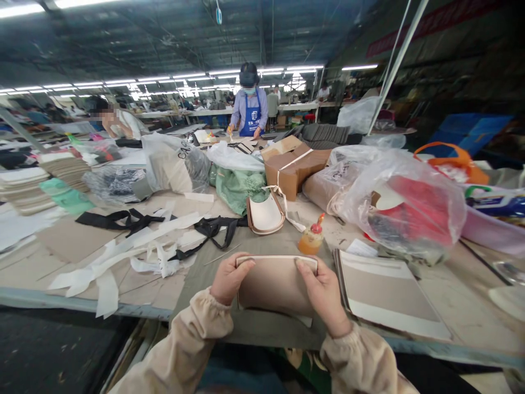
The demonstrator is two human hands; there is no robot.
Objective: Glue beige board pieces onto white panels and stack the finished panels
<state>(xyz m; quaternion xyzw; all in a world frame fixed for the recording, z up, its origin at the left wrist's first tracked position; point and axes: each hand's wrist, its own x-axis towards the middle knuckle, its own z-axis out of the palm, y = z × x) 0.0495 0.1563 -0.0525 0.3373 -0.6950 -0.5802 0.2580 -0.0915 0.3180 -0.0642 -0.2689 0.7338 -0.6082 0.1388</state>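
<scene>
Both my hands grip a taupe leather-like panel by its far corners, and its middle bows upward in a curve. My left hand pinches the left corner, thumb on top and fingers hidden behind. At the right corner my right hand pinches the same way. A pale strip shows under the panel's near edge. Just beyond stands a small glue bottle with orange contents and a red top. A stack of rounded cream pieces with brown edges lies past the panel, and flat two-tone panels lie to the right.
White strips and black straps litter the left side. Plastic bags, a green bag and a brown cardboard piece line the back. A co-worker in a blue apron stands across the table; another person leans at left.
</scene>
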